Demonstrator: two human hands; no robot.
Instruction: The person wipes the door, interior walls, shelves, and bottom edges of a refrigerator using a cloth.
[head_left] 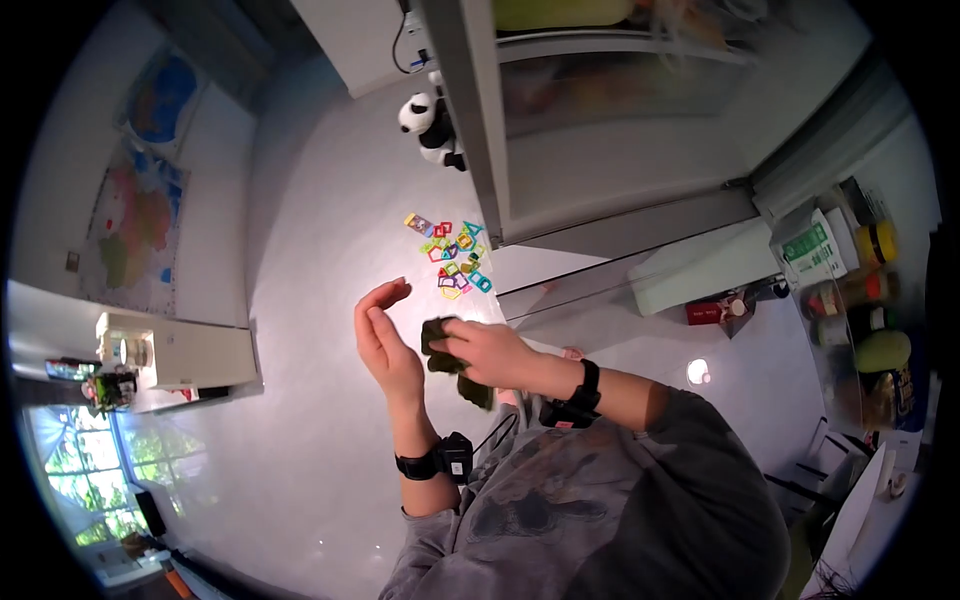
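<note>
My right hand [492, 352] is closed around a crumpled dark green cloth [474, 390], whose folds hang below the fingers. Just left of it, my left hand [385, 340] is raised with its fingers curved and apart from the thumb, and nothing is in it. A small gap separates the two hands. Black straps with small boxes sit on both wrists, the left wristband [445, 460] having a thin cable.
An open refrigerator [620, 170] stands at upper right, its loaded door shelves [870, 300] at far right. Colourful toy shapes [455, 258] and a panda plush [432, 128] lie on the floor ahead. A low white cabinet [205, 358] is at left.
</note>
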